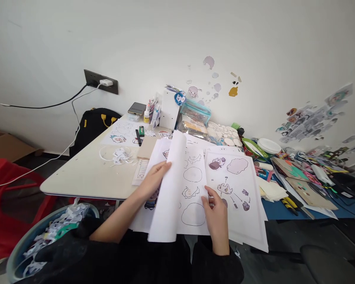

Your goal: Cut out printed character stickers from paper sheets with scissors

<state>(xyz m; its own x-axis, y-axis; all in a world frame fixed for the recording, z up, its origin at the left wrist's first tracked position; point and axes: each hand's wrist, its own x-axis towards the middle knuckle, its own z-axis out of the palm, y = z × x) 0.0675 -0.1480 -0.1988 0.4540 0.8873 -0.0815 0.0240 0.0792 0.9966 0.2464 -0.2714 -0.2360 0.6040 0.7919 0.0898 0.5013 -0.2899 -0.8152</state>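
Note:
My left hand [157,178] is closed on a white paper sheet [169,197], which curls upward and stands folded over toward the left. Behind its curl lies a printed sheet [192,197] with black outlines of rounded shapes and a small figure. At that sheet's right edge, my right hand [215,211] pinches the paper between thumb and fingers. Another printed sheet [242,221] with purple-grey drawings and arrows lies to the right, partly behind my right hand. More printed pages are under my left forearm, mostly hidden.
Paper scraps [120,156] and a beige board [148,147] lie on the white table [85,173]. A scrap-filled basin [14,252] stands below left, beside a red stool [6,197]. Yellow-black scissors [290,205] and craft supplies crowd the right. A white folder [168,108] stands behind.

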